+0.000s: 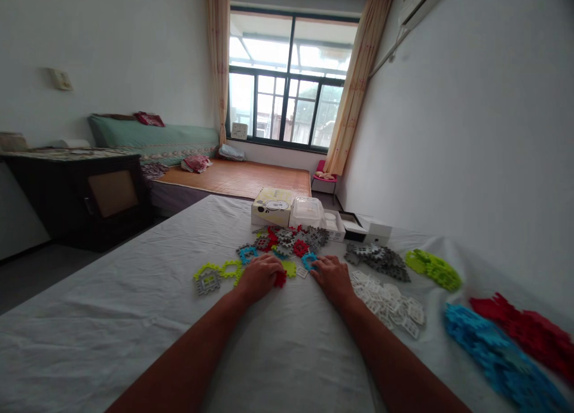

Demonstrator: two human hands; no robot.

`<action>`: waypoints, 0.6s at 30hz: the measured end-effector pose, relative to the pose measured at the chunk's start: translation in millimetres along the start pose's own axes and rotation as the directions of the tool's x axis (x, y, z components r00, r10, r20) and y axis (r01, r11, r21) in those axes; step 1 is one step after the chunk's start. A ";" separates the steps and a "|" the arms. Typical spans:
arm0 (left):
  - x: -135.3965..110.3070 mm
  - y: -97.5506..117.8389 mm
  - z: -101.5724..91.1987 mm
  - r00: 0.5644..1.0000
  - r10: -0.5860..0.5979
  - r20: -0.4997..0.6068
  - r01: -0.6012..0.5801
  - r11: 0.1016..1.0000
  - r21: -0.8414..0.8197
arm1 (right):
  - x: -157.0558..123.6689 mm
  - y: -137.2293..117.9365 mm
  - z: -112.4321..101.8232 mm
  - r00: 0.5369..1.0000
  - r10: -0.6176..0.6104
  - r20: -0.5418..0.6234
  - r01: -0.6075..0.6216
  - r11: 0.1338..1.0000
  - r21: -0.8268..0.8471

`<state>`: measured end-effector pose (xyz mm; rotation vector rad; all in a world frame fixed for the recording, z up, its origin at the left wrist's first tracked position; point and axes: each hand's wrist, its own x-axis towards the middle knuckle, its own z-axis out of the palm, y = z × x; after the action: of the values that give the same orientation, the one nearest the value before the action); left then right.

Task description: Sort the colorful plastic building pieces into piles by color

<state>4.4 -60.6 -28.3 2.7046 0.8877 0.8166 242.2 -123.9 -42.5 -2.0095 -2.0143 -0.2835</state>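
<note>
My left hand [260, 277] is curled palm down over the cloth, its fingertips closed on a red notched plastic building piece [280, 278]. My right hand [330, 274] has its thumb and fingers on a blue notched building piece [308, 260] with an open middle. A yellow-green piece [289, 269] and a small white window-like piece [302, 272] lie between the hands. Left of my left hand, a grey house-shaped piece [208, 281] rests against yellow-green frame pieces [231, 269]. Another blue piece [248, 254] sits just beyond that hand.
Mixed grey and red pieces [284, 241] are heaped ahead, before a printed box [271, 206] and a clear container [307, 211]. To the right lie piles of white pieces [388, 302], grey pieces [379, 260], yellow-green pieces [433, 269], blue pieces [497, 353] and red pieces [524, 326].
</note>
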 end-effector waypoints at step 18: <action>5.3 -10.6 0.9 0.994 0.110 -0.014 -0.110 0.994 -0.002 | -148.7 116.4 -121.0 0.970 0.179 -0.163 -0.211 0.953 -0.215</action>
<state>3.2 -49.0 -30.1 2.7697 0.7454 0.8588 364.5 -302.9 15.1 -2.2373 -1.7486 -0.6239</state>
